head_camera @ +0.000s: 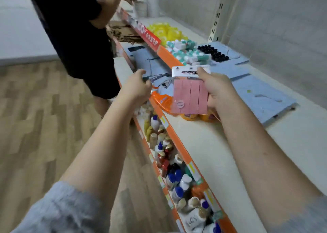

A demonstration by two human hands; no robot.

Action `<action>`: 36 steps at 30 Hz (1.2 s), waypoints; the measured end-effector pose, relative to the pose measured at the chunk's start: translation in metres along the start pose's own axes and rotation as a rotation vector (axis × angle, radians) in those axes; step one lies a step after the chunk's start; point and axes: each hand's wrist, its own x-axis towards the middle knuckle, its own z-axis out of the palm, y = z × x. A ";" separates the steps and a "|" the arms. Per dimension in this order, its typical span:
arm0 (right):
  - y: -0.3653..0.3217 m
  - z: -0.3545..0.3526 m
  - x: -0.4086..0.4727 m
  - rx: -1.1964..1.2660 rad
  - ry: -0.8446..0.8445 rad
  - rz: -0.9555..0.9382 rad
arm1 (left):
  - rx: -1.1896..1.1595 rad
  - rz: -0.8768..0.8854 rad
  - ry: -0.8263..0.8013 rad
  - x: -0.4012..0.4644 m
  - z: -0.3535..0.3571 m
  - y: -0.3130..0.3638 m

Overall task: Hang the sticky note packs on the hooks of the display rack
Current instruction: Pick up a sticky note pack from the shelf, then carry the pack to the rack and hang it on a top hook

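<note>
So I'm holding the flat pink sticky note pack [190, 91] with its white header card up over the white orange-edged shelf [203, 144], right hand [217, 89] gripping its side, while my left hand [137, 87] is curling loosely beside it, holding nothing.

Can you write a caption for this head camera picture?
Right hand holds a pink sticky note pack above the white shelf.

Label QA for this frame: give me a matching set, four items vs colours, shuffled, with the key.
Items:
1. sticky note pack in the right hand
2. heap of packets at the far end of the top shelf
3. caps tray
4. shelf edge strip

Colours:
A. orange
B. black
C. pink
D. yellow

Pairs: 1-C, 2-D, 3-B, 4-A
</note>
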 end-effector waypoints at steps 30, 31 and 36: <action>0.150 0.371 -0.318 -0.558 -1.655 -0.010 | 0.091 -1.516 0.747 -0.400 -0.167 -0.266; 0.150 0.371 -0.318 -0.578 -1.694 -0.024 | 0.075 -1.557 0.778 -0.403 -0.158 -0.259; 0.152 0.364 -0.326 -0.609 -1.859 -0.052 | 0.012 -1.733 0.908 -0.422 -0.125 -0.224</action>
